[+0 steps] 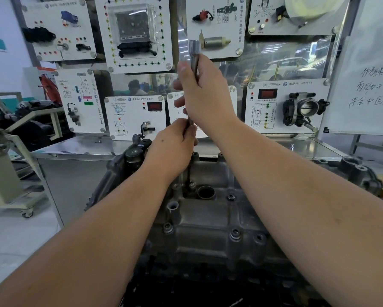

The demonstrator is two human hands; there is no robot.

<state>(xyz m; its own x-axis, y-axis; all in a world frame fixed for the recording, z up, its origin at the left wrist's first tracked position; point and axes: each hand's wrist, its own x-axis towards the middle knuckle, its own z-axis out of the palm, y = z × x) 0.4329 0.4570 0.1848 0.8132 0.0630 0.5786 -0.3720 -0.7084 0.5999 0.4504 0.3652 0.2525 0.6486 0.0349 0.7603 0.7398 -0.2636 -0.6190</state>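
In the head view, a long socket wrench (pixel 194 49) stands almost upright over the grey engine casting (pixel 208 218). Its long axis runs top to bottom through the picture, and the socket-shaped upper end leans a little to the right of the lower end. The right hand (pixel 205 91) is clenched round the upper shaft, thumb lying up along the metal. The left hand (pixel 175 142) is wrapped round the shaft lower down, just under the right hand and nearly touching it. Below the left hand the bare shaft drops straight to the casting and meets it at a small bolt (pixel 192 184), just left of a round open bore (pixel 206 192). Whether the tip is seated on the bolt head or only rests beside it is too dark to tell. The left hand is the nearer of the two to that bolt, so it likely steers the tip, while the right hand, higher on the axis, would do the turning. Any next move depends on keeping the shaft in line with the bolt, straight down from both hands. Behind the casting is a steel tabletop (pixel 86 147) with white training panels (pixel 137 36) standing on it, and a whiteboard (pixel 367 74) stands at the right.
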